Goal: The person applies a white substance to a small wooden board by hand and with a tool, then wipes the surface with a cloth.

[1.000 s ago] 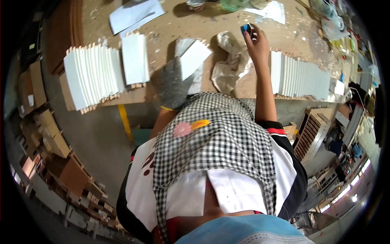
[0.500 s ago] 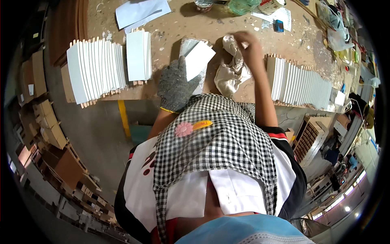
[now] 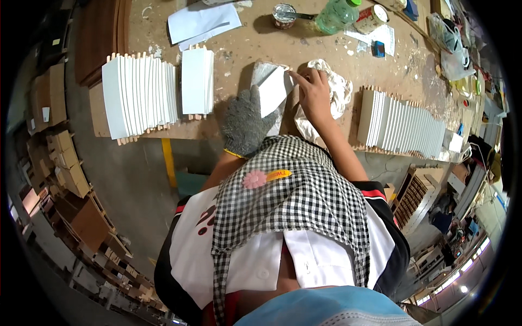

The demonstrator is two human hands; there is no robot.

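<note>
My left hand (image 3: 243, 122), in a grey knitted glove with a yellow cuff edge, grips a small white rectangular panel (image 3: 273, 92). The panel is held tilted above a greyish-white wrapped block (image 3: 263, 71) on the workbench. My bare right hand (image 3: 315, 96) has its fingertips drawn together at the panel's upper right corner. Whatever may be between those fingertips is too small to make out. A crumpled cream rag (image 3: 341, 89) lies under and beside my right hand, partly hidden by it.
Rows of white panels with wooden pegs stand at the left (image 3: 138, 95) and right (image 3: 399, 122), with a smaller stack (image 3: 197, 81) between. Farther back are papers (image 3: 201, 24), an open tub (image 3: 284, 20) with a tool across it, a green bottle (image 3: 333, 19) and a can (image 3: 371, 19).
My right hand has left the top of the rag and moved left to the panel's corner. The rag is spread differently. My view has shifted, showing more of the bench's back.
</note>
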